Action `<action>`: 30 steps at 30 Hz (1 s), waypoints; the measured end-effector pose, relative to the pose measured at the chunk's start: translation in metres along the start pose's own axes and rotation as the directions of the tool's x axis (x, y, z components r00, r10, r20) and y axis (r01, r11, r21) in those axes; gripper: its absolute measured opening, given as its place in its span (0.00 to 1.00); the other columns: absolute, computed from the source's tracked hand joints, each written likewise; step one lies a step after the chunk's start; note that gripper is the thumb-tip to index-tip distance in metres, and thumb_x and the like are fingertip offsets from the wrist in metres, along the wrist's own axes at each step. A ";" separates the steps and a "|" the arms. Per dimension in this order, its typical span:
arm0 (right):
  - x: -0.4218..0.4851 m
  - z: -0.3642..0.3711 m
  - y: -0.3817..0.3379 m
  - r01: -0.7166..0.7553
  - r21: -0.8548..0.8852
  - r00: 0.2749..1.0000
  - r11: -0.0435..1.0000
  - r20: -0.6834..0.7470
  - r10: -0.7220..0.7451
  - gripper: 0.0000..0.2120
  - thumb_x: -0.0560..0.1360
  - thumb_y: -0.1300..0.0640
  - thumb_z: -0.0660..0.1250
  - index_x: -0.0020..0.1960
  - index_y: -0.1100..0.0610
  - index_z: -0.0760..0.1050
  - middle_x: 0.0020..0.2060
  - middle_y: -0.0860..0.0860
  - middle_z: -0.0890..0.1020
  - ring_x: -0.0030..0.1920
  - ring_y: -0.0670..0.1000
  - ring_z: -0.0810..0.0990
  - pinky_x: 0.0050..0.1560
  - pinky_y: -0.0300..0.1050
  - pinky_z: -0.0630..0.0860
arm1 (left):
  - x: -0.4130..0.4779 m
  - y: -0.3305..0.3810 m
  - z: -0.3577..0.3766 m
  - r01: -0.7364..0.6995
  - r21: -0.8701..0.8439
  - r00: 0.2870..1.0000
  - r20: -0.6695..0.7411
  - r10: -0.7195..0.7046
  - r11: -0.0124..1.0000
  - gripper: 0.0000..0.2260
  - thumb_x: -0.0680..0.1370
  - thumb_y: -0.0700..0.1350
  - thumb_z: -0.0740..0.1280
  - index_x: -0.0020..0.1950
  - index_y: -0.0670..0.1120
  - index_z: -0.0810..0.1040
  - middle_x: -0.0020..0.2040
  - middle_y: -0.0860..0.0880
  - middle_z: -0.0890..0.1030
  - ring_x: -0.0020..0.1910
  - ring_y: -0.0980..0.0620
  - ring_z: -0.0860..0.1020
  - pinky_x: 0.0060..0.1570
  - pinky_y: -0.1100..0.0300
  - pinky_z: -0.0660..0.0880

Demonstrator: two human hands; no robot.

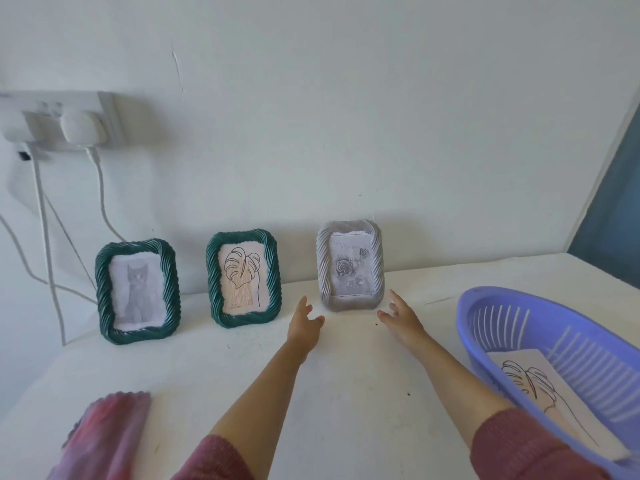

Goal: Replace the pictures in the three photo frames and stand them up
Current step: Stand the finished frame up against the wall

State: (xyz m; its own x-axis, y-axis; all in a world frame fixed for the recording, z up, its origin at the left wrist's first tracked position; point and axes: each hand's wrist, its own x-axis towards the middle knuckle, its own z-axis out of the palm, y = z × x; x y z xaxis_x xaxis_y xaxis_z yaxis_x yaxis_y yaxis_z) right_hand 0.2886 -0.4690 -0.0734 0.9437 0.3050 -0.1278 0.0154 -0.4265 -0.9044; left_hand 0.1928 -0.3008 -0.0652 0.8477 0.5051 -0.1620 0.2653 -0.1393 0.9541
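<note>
Three photo frames stand upright at the back of the white table, against the wall. The left green frame [138, 292] shows a grey cat picture. The middle green frame [243, 281] shows a line-drawn leaf. The grey frame [350, 265] on the right shows roses. My left hand [305, 323] is stretched out just left of and below the grey frame, fingers relaxed, holding nothing. My right hand [398, 314] is just right of and below it, fingers spread, also holding nothing. Neither hand touches the frame.
A purple plastic basket [481, 327] sits at the right with a leaf-drawing picture [540, 393] lying in it. A pink cloth [104, 434] lies at the near left. A wall socket [65, 119] with plugs and hanging cables is at the far left.
</note>
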 end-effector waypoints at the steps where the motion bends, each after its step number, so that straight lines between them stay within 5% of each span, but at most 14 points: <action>1: 0.004 0.000 -0.001 0.007 0.007 1.000 1.000 0.012 -0.007 0.30 0.77 0.59 0.62 0.75 0.52 0.53 0.72 0.57 0.64 0.72 0.53 0.64 0.68 0.46 0.63 | 0.004 0.000 0.001 0.009 -0.017 1.000 0.003 -0.009 1.000 0.27 0.80 0.37 0.58 0.77 0.48 0.52 0.75 0.46 0.63 0.71 0.46 0.66 0.68 0.53 0.63; 11: 0.021 0.007 0.006 0.048 0.065 0.997 0.997 0.057 -0.051 0.28 0.76 0.61 0.63 0.74 0.53 0.59 0.72 0.50 0.66 0.70 0.50 0.68 0.67 0.43 0.66 | 0.020 -0.002 0.010 -0.029 -0.010 1.000 -0.007 0.029 1.000 0.24 0.79 0.32 0.58 0.73 0.46 0.63 0.69 0.46 0.72 0.61 0.51 0.71 0.55 0.62 0.65; 19: 0.025 0.012 0.008 0.020 0.141 1.000 0.990 0.001 -0.021 0.28 0.76 0.62 0.62 0.73 0.52 0.60 0.71 0.53 0.68 0.68 0.51 0.70 0.53 0.38 0.67 | 0.033 0.004 0.007 -0.017 0.032 1.000 0.024 0.016 0.999 0.30 0.80 0.36 0.59 0.77 0.47 0.47 0.76 0.47 0.59 0.74 0.46 0.60 0.70 0.55 0.60; 24: 0.025 0.013 0.010 0.028 0.118 1.000 0.993 -0.006 -0.028 0.28 0.76 0.61 0.62 0.73 0.51 0.60 0.71 0.50 0.69 0.63 0.52 0.75 0.61 0.42 0.68 | 0.037 -0.002 0.008 -0.036 0.022 0.999 0.005 0.036 0.999 0.23 0.78 0.32 0.59 0.73 0.43 0.63 0.69 0.45 0.70 0.68 0.48 0.68 0.62 0.61 0.64; 30: 0.024 0.012 0.011 0.033 0.118 0.999 0.992 0.027 -0.037 0.29 0.75 0.60 0.63 0.73 0.49 0.60 0.71 0.48 0.68 0.65 0.49 0.72 0.67 0.48 0.69 | 0.029 -0.006 0.006 -0.050 0.006 0.999 -0.001 0.050 0.999 0.23 0.77 0.31 0.59 0.72 0.44 0.66 0.67 0.47 0.73 0.54 0.51 0.72 0.55 0.62 0.66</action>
State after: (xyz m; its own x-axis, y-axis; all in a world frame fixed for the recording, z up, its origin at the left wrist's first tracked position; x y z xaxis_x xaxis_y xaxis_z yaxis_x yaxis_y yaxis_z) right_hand 0.3071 -0.4562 -0.0916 0.9332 0.3434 -0.1056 0.0074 -0.3123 -0.9500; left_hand 0.2188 -0.2907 -0.0769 0.8595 0.4983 -0.1138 0.2254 -0.1697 0.9594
